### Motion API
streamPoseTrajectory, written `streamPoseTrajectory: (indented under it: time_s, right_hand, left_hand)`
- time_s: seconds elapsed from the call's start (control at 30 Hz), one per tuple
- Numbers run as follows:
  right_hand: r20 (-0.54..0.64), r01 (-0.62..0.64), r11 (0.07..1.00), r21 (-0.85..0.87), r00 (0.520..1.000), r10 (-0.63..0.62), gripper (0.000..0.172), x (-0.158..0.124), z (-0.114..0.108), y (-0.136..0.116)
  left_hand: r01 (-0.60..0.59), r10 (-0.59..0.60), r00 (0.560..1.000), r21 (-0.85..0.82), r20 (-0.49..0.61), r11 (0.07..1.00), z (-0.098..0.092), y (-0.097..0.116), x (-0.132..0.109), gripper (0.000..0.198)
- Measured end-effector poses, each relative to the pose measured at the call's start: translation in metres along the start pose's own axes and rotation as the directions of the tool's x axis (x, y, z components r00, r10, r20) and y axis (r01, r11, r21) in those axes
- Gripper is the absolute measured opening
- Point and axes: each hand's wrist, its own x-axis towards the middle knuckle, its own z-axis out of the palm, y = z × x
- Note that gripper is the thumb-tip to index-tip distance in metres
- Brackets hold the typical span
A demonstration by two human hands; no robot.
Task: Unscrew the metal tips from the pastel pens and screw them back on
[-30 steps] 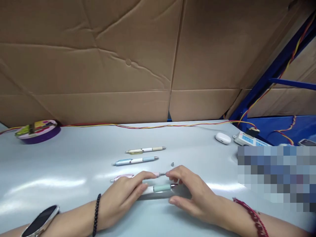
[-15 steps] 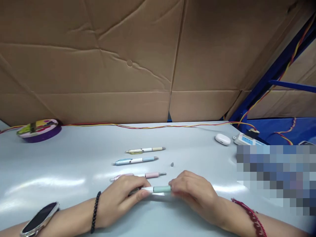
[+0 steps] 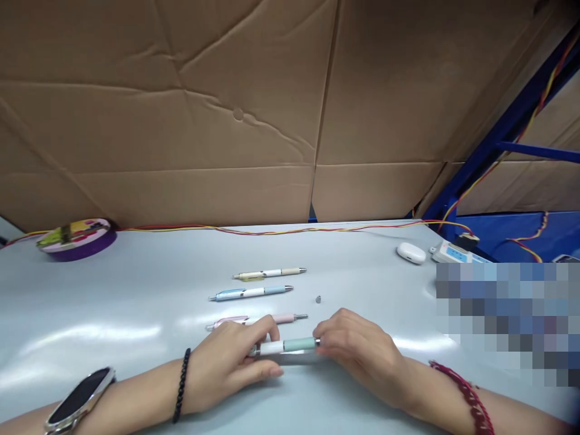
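A pen (image 3: 299, 344) with a white barrel and green grip lies level between my two hands, just above the table. My left hand (image 3: 235, 359) is around its rear end; index and curled fingers are at the barrel, while the thumb stands off below it. The clip end is hidden. The fingertips of my right hand (image 3: 357, 344) pinch the silver tip. Just behind my left hand lies a pink pen (image 3: 283, 318), its front end a narrow bare metal stub. A small silver cone tip (image 3: 318, 299) sits alone to the right.
A blue pen (image 3: 251, 293) and a cream pen (image 3: 272, 273) lie farther back. A white earbud case (image 3: 411, 253) and a power strip (image 3: 457, 252) stand back right. A round purple box (image 3: 77, 240) is back left. Wires (image 3: 254, 232) run before the cardboard (image 3: 203, 133).
My left thumb has come off the green pen and the index finger has risen, showing more white barrel. The silver tip now shows at my right fingertips. The view shifted slightly.
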Motion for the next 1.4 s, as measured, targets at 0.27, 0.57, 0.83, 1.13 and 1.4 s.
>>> streamPoseTrajectory:
  time_s: [0.27,0.57,0.83,1.13,1.4]
  right_hand:
    - [0.014,0.016,0.999,0.028,1.000,-0.016,0.018,-0.002,-0.003,-0.003]
    - [0.009,0.043,0.999,-0.002,0.999,-0.043,0.015,-0.003,0.000,0.002]
    - [-0.014,0.081,0.997,0.011,0.997,-0.081,0.017,-0.004,-0.002,0.004]
    - [-0.056,0.082,0.997,0.013,0.995,-0.081,0.015,-0.002,-0.004,0.004]
    - [-0.085,0.069,0.998,0.012,0.994,-0.068,0.017,0.000,-0.007,0.006]
  left_hand:
    - [-0.105,0.107,0.994,0.052,-0.037,0.993,0.003,-0.002,-0.002,0.022]
    - [-0.212,0.239,0.968,0.269,-0.072,0.940,0.008,-0.005,-0.003,0.034]
    - [-0.255,0.302,0.947,0.322,-0.106,0.912,0.008,-0.003,-0.004,0.037]
    - [-0.276,0.323,0.924,0.231,-0.204,0.933,0.009,-0.007,-0.002,0.031]
    - [-0.228,0.257,0.934,0.142,-0.246,0.963,0.008,-0.008,-0.003,0.036]
